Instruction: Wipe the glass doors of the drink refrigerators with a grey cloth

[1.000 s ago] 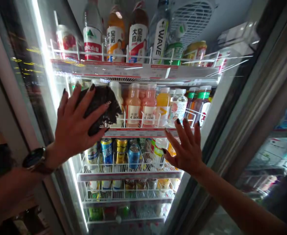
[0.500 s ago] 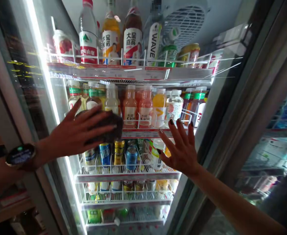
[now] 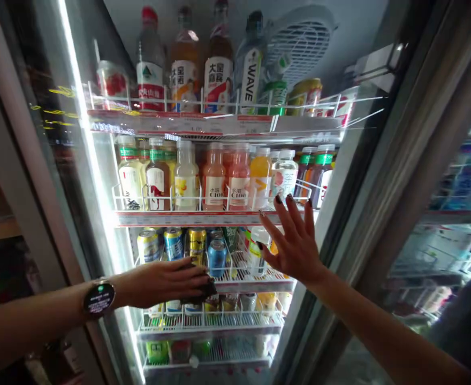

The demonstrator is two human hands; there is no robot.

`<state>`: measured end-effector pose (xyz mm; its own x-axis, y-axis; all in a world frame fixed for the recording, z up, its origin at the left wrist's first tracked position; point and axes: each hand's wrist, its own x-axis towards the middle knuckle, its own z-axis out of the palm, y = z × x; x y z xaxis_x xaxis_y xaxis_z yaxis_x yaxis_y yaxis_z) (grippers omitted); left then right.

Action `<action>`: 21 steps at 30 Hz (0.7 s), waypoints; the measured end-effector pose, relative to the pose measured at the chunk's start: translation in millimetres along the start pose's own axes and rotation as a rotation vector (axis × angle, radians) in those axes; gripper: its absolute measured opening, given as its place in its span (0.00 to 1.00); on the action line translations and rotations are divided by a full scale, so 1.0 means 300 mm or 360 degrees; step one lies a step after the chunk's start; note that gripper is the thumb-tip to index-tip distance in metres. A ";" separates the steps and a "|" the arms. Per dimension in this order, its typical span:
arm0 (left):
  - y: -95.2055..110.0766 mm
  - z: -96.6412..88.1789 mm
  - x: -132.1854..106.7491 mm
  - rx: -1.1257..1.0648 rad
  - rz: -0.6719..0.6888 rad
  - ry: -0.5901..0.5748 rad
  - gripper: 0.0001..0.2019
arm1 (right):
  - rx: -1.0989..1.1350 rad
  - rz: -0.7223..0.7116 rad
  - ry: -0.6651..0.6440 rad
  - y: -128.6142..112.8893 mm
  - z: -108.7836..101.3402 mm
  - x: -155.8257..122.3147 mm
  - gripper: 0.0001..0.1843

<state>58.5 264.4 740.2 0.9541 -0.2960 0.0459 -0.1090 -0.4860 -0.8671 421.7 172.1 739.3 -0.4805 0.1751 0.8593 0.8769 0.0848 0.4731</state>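
My left hand (image 3: 167, 283), with a round watch (image 3: 99, 298) on the wrist, holds a dark cloth (image 3: 204, 293) under its fingers. It lies against the glass door of a drinks fridge, over the third shelf with cans. Most of the cloth is hidden beneath the hand. My right hand (image 3: 294, 248) rests on the same glass with its fingers spread, holding nothing. Behind its fingertips stands a clear tea bottle (image 3: 286, 174) on the second shelf.
Inside the lit fridge, large bottles (image 3: 218, 80) line the top shelf, and juice bottles (image 3: 215, 179) fill the second. Cans (image 3: 217, 256) stand below. A light strip (image 3: 89, 144) runs down the left side, and a metal door frame (image 3: 364, 214) borders the right.
My left hand has moved down and to the right with the cloth, from the bottle shelf to the can shelf. My right hand has stayed almost in place.
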 end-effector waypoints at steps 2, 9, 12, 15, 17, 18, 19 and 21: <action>-0.166 -0.075 0.037 0.0016 -0.0225 0.0081 0.27 | 0.0009 -0.0020 0.0003 0.001 0.000 0.003 0.44; -0.273 -0.111 0.298 0.0101 -0.0867 0.0448 0.30 | 0.0073 -0.0022 0.0072 0.010 0.004 0.004 0.41; -0.019 0.010 0.292 0.0044 -0.0289 0.0239 0.30 | 0.0159 -0.0001 0.0073 0.014 0.006 -0.002 0.40; 0.119 0.076 0.222 0.0033 0.0198 0.0140 0.25 | 0.0192 0.0023 0.0039 0.014 0.004 -0.003 0.40; 0.068 0.056 0.197 0.0034 0.0267 0.0121 0.24 | 0.0201 0.0027 0.0035 0.014 0.004 -0.002 0.40; 0.004 0.030 0.201 0.0035 0.0236 0.0128 0.24 | 0.0207 0.0024 0.0040 0.014 0.004 -0.003 0.40; -0.076 -0.005 0.218 0.0038 0.0159 0.0144 0.25 | 0.0214 0.0024 0.0048 0.015 0.006 -0.005 0.40; -0.241 -0.079 0.280 0.0056 -0.0092 0.0216 0.27 | 0.0229 0.0030 0.0080 0.017 0.011 -0.009 0.40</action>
<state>140.1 255.3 818.5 0.9118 -0.3777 0.1609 -0.0427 -0.4769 -0.8779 427.5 175.2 738.7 -0.4609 0.1289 0.8780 0.8763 0.2221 0.4274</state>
